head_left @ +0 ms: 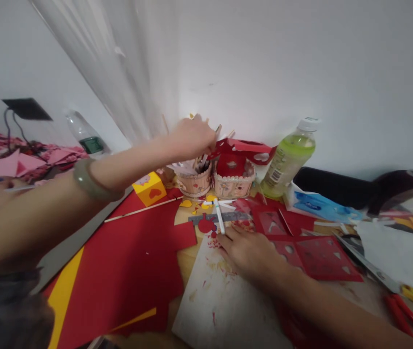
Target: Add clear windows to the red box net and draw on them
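Note:
My left hand (pixel 193 138) reaches over a decorated pot (pixel 192 183) that holds several sticks and tools. Its fingers are curled downward, and whatever is between them is hidden. On the worktable, my right hand (pixel 248 254) lies palm down with fingers stretched out, over the top of a pale stained board (pixel 224 300). A white pen (pixel 219 216) touches or nearly touches its fingertips. Close by are a grey ruler (pixel 228 217), a red paper cutout (pixel 206 223) and small yellow paper pieces (pixel 185 203). Beside the pot, a second decorated container (pixel 233 186) holds red paper.
Red card sheets (pixel 126 271) cover the left side. A yellow box (pixel 150 189) and a thin wooden stick (pixel 141 211) lie behind. To the right stand a bottle (pixel 286 160), a tissue pack (pixel 322 206) and scissors (pixel 384 278). Another person's hand (pixel 8 191) is far left.

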{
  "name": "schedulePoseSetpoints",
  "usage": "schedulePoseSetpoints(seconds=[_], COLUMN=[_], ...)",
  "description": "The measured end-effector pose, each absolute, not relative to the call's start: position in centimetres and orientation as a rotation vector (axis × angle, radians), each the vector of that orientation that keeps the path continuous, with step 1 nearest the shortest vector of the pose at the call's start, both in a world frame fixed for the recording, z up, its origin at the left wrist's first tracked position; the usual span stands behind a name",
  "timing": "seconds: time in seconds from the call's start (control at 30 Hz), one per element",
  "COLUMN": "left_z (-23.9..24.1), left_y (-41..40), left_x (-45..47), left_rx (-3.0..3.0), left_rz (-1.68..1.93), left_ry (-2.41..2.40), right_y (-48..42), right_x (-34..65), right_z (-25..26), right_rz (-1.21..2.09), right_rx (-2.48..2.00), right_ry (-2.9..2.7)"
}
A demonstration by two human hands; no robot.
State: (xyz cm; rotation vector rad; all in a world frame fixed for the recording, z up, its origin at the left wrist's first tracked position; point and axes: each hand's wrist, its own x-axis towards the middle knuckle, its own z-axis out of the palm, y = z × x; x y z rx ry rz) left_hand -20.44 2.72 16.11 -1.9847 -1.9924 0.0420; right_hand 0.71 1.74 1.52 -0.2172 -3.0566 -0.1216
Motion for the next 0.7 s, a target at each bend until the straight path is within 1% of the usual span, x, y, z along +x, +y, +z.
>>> schedulePoseSetpoints(seconds=[0.1, 0.2, 0.3, 0.43, 0.5, 0.6, 0.63, 0.7], left_z=[18.6, 20.5, 21.2, 19.9, 18.7, 16.8, 16.1, 14.9], left_y=[1.9, 1.1, 0.1, -1.5, -2.3, -3.4, -3.7, -4.1], left_x=[-20.8, -21.1, -20.9, -19.3, -18.0, -15.7, -14.9, -13.1], left_rx=[-1.943, -2.018, -2.051, -2.074, -2.103, -2.301, -2.362, -2.42], left_rz=[-0.174, -0.547, -0.961, -1.408, -1.573, -1.816, -1.884, -2.036], left_ry=[-2.05, -2.113, -2.186, -2.225, -2.231, -2.153, -2.145, -2.131], right_y=[1.7, 1.5, 1.4, 2.6, 3.7, 4.5, 4.3, 3.5], right_x=[0.7, 0.7, 1.0, 2.0, 2.8, 4.2, 4.6, 5.3], right_z=[1.6, 1.8, 2.0, 3.1, 4.3, 6.8, 7.6, 8.9], right_rz=[-0.064, 0.021, 0.149, 0.403, 0.53, 0.704, 0.826, 1.251], right_rx=[-0.226, -0.236, -0.267, -0.407, -0.534, -0.649, -0.648, -0.564], right_ry=[-3.053, -3.047, -3.028, -2.92, -2.807, -2.624, -2.556, -2.398])
